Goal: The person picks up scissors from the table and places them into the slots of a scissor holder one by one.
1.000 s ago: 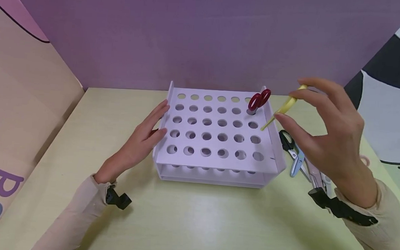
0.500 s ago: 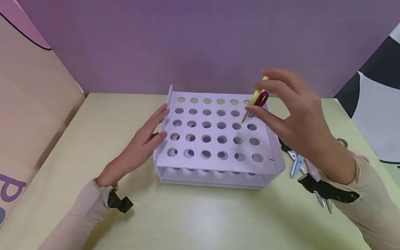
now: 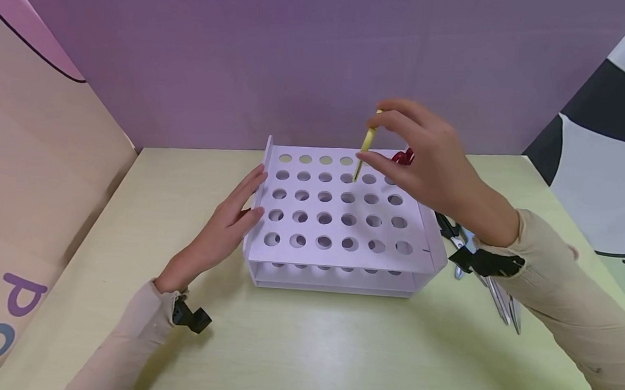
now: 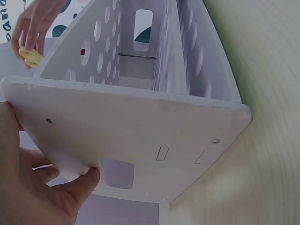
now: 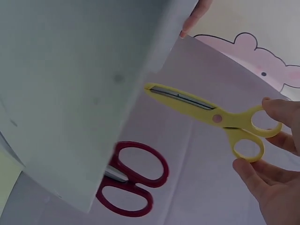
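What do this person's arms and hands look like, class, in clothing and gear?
Both the left hand and right hand are gloveless. The long beige cloth left sleeve and matching right sleeve reach the wrists. A small, blocky black left-wrist device and a black right-wrist band sit at the cuffs.

Counted on my feed: one left hand (image 3: 212, 232), one right hand (image 3: 435, 165), one white rack (image 3: 336, 256), one yellow scissors (image 5: 225, 119), one red scissors (image 5: 135, 182). Rack top: I make it five rows of holes (image 3: 324, 218), six apiece in the nearest three. Tools (image 3: 499, 301) lying beside it: more than one, exact number hidden from me.
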`<state>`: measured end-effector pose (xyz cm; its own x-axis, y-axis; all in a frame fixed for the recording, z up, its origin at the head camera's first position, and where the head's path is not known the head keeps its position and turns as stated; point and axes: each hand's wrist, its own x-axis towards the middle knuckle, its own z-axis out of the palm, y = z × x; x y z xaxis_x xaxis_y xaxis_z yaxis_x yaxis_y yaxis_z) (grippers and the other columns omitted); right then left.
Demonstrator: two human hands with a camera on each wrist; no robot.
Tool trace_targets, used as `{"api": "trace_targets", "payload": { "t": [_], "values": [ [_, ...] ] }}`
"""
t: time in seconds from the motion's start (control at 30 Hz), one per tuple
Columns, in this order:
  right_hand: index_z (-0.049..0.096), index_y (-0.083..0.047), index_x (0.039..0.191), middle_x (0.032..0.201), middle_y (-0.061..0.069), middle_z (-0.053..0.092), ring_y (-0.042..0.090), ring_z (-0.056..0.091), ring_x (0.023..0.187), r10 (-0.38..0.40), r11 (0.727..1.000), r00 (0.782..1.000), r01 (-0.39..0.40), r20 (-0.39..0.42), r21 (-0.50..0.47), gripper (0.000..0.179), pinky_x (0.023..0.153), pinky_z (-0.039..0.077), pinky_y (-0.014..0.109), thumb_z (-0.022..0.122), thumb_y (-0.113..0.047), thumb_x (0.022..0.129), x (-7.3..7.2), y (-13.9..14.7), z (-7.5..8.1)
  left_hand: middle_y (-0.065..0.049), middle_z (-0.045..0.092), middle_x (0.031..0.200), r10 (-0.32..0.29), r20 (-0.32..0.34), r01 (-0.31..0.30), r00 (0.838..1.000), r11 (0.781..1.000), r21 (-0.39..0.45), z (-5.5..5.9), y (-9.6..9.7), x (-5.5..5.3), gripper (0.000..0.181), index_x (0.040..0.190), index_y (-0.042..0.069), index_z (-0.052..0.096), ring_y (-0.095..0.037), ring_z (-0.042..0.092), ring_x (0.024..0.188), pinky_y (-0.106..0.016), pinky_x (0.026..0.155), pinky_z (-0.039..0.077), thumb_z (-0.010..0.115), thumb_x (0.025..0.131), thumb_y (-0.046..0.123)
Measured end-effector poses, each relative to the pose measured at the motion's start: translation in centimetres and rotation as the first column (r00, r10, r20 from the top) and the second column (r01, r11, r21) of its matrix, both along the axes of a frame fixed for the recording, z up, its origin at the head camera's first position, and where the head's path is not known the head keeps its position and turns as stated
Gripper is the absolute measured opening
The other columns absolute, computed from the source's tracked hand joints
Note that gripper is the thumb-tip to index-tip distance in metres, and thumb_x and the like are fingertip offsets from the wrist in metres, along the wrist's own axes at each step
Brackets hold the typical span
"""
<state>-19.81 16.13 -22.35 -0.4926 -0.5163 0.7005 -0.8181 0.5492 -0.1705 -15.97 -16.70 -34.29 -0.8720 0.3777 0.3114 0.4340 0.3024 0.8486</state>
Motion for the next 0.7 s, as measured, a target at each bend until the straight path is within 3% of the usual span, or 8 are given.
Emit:
{"api": "trace_targets", "payload": {
  "t": [0.17, 0.27, 0.5, 0.7],
  "values": [
    [0.068, -0.006, 0.112, 0.127, 0.011, 0.062, 0.027, 0.061, 0.111, 0.016, 1.0, 0.998, -0.016, 0.053, 0.0, 0.033, 0.084, 0.054, 0.042, 0.081, -0.016, 0.083, -1.1, -0.3, -0.3, 0.007, 0.013, 0.166, -0.003, -0.003, 0.003, 1.0, 1.0, -0.004, 0.0, 0.0, 0.0, 0.058, 0.157, 0.01, 0.028, -0.012, 0.023, 0.148, -0.045, 0.111, 0.037, 0.047, 0.103, 0.009],
    [0.068, -0.007, 0.11, 0.127, 0.009, 0.062, 0.027, 0.061, 0.111, 0.01, 1.0, 0.996, -0.012, 0.084, 0.024, 0.031, 0.076, 0.057, 0.041, 0.081, -0.017, 0.084, -1.6, -0.3, -0.4, 0.007, 0.013, 0.166, -0.005, -0.004, 0.005, 1.0, 1.0, -0.005, 0.0, 0.0, 0.0, 0.058, 0.157, 0.01, 0.028, -0.012, 0.022, 0.148, -0.045, 0.111, 0.037, 0.047, 0.103, 0.01],
    [0.065, -0.007, 0.107, 0.119, 0.007, 0.061, 0.025, 0.058, 0.111, 0.002, 0.995, 0.99, -0.017, 0.138, 0.103, 0.028, 0.093, 0.05, 0.044, 0.079, -0.018, 0.086, -3.1, -0.7, -0.8, 0.009, 0.013, 0.166, 0.0, -0.003, 0.0, 1.0, 1.0, -0.007, 0.2, 0.0, -0.1, 0.058, 0.158, 0.012, 0.027, -0.01, 0.022, 0.148, -0.045, 0.111, 0.037, 0.047, 0.103, 0.011],
    [0.064, -0.008, 0.108, 0.119, 0.007, 0.061, 0.026, 0.058, 0.106, -0.052, 0.976, 0.98, 0.009, 0.194, 0.215, 0.03, 0.09, 0.05, 0.045, 0.079, -0.021, 0.086, -3.8, -1.0, -1.7, 0.008, 0.014, 0.166, 0.002, -0.007, -0.002, 1.0, 1.0, -0.007, 0.1, 0.1, -0.2, 0.058, 0.157, 0.011, 0.028, -0.011, 0.023, 0.148, -0.045, 0.11, 0.038, 0.047, 0.103, 0.011]
  ]
}}
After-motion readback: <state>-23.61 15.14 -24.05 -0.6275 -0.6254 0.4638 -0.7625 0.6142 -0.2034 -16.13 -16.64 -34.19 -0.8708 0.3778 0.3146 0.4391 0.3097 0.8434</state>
